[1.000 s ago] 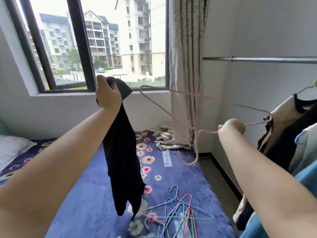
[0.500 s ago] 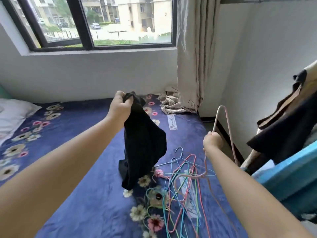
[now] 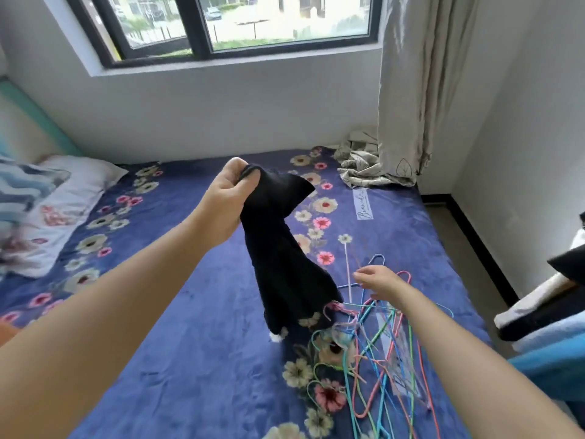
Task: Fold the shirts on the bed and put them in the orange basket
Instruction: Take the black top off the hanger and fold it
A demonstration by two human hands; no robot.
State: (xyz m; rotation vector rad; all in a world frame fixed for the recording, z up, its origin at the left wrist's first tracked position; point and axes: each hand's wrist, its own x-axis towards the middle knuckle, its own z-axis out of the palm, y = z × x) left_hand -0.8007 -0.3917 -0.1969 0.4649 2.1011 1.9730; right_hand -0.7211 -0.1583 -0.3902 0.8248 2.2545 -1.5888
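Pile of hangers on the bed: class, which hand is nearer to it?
Right. The right hand hovers just above the hanger pile; the left hand grips the black shirt higher up.

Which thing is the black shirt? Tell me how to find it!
Look at the blue flowered bed under the window. Above its middle, the left hand grips a dark cloth by the top: that is the black shirt. Unlike the bright hangers beside it, it is plain black and hangs down.

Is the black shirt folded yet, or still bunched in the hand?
Not folded. The left hand grips the black shirt by one bunched end; it hangs crumpled, its lower end reaching the bed.
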